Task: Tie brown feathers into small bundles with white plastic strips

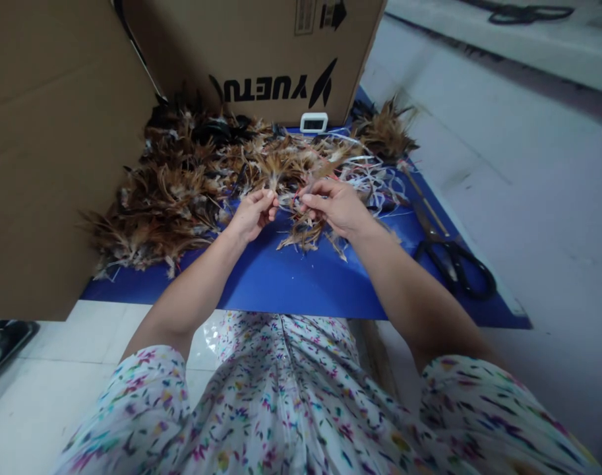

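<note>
Brown feathers (273,169), a small fanned bunch, stand up from the fingertips of the left hand (255,212) in the head view, above the near middle of the blue worktop (301,280). Its thumb and index finger pinch the bunch at the base, so the quill ends are covered. Close beside it, the right hand (336,206) has its thumb and fingers pressed together on what looks like a single feather (325,173), slanting up to the right; it is blurred, and its lower end is lost between the fingers. A bit of red shows between the two hands, too small to identify. Behind and to the left spreads a large feather heap (157,198), its separate bunches hard to tell apart, its far edge dark against a cardboard box (241,39). The box is cut off by the top edge and bears upside-down lettering. Before it sits a white device (314,123) with a dark screen; any reading is illegible. White strips (377,181) tangle beyond the right hand, partly hidden by it, with a thicker feather bundle (387,134) past them. To the right lie black-handled scissors (456,265), their blades blurred beside a thin stick (429,201). At the lower left, a dark tray (8,346) is cut off by the edge, its greenish contents unclear. Floral sleeves (152,382) hide the upper arms.
</note>
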### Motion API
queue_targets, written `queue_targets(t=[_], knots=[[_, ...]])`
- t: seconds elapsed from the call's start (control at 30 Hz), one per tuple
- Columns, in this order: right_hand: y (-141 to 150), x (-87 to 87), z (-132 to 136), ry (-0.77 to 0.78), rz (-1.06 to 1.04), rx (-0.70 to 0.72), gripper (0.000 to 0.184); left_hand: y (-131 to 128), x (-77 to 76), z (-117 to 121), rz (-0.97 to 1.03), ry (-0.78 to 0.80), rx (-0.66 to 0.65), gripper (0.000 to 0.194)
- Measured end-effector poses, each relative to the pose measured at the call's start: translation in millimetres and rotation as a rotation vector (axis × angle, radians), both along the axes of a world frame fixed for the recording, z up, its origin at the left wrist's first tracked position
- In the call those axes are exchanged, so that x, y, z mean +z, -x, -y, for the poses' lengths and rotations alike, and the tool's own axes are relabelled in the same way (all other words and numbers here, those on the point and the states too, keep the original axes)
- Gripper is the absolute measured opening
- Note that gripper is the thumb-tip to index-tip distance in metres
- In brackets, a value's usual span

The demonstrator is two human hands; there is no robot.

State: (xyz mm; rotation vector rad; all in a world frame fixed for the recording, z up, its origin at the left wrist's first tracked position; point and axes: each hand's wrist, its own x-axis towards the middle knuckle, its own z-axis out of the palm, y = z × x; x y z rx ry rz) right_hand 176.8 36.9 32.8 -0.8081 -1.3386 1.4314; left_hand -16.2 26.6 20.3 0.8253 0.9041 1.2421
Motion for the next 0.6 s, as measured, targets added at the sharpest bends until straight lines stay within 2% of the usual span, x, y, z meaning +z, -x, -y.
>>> queue_targets(t=[0.13, 0.27, 0.43, 0.6], knots=[[2.9, -4.3, -1.4, -0.158, 0.05, -0.09, 0.03, -4.0, -4.7, 2.9, -0.008, -0.004, -0.092, 0.021], [3.6, -7.0, -4.4, -0.25, 0.101, -0.141, 0.023, -7.8, -7.7, 5.8, 0.024, -0.019, -0.188, 0.024], [4.9, -2.4, -1.7, -0.319, 0.235, -0.208, 0.014, -11.6, -5.5, 10.1, -0.006, -0.004, -0.223, 0.027], [5.8, 1.0, 1.6, -0.393, 0.328, -0.217, 0.006, -12.5, -4.5, 11.6, -0.019, -0.004, -0.252, 0.028]])
